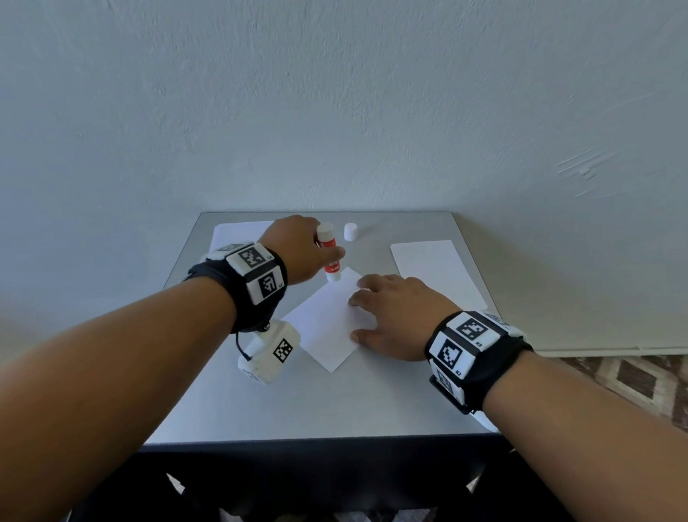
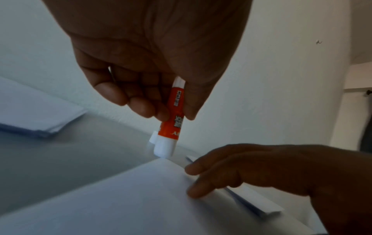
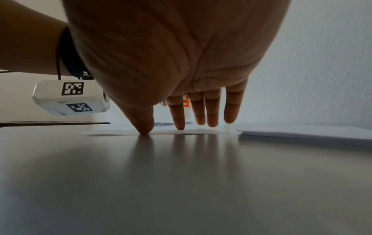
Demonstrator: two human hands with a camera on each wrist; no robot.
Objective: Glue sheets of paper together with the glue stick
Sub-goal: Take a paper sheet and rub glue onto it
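Note:
My left hand grips a red and white glue stick upright, its uncapped end down at the far corner of a white sheet lying at the middle of the grey table. In the left wrist view the glue stick is pinched between thumb and fingers, its tip at the sheet corner. My right hand lies flat with straight fingers pressing the sheet's right edge; the right wrist view shows its fingertips on the paper.
The white cap stands on the table behind the glue stick. A stack of paper lies at the right, another stack at the far left. A wall rises close behind the table. Patterned floor shows at the right.

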